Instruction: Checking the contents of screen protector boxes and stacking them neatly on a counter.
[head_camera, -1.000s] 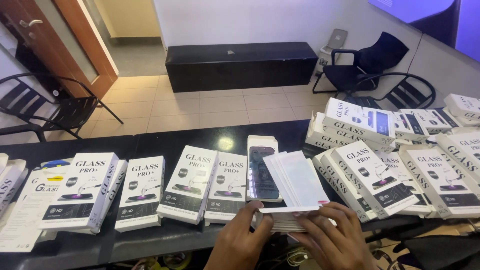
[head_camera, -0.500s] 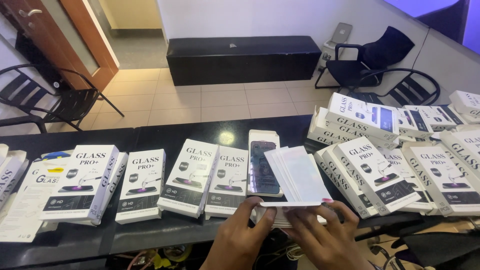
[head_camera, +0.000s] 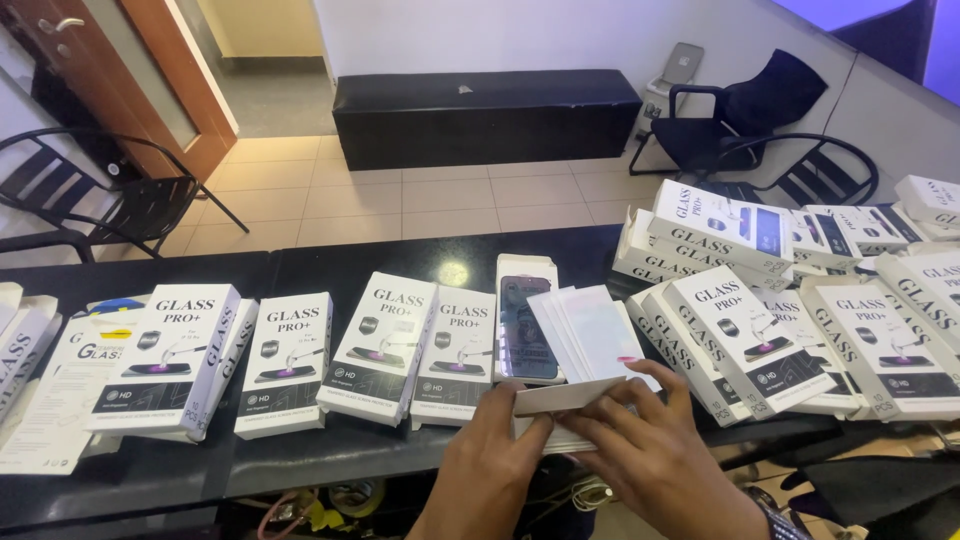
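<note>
My left hand (head_camera: 492, 440) and my right hand (head_camera: 650, 455) meet at the near edge of a black counter (head_camera: 330, 450). Together they grip a small flat white box (head_camera: 565, 397), with the fingers of both hands closed on it. Just behind the box lies a fanned stack of thin white sleeves (head_camera: 590, 335). An open white box with a dark screen protector (head_camera: 526, 318) lies to the left of the stack.
Rows of white screen-protector boxes (head_camera: 377, 345) cover the counter to the left, and piles of them (head_camera: 760, 300) to the right. Beyond are a tiled floor, a long black bench (head_camera: 485, 115), black chairs (head_camera: 760, 115) and a wooden door (head_camera: 150, 75).
My hands have shifted slightly on the small white box and lifted its front edge. The camera view has tilted a little lower.
</note>
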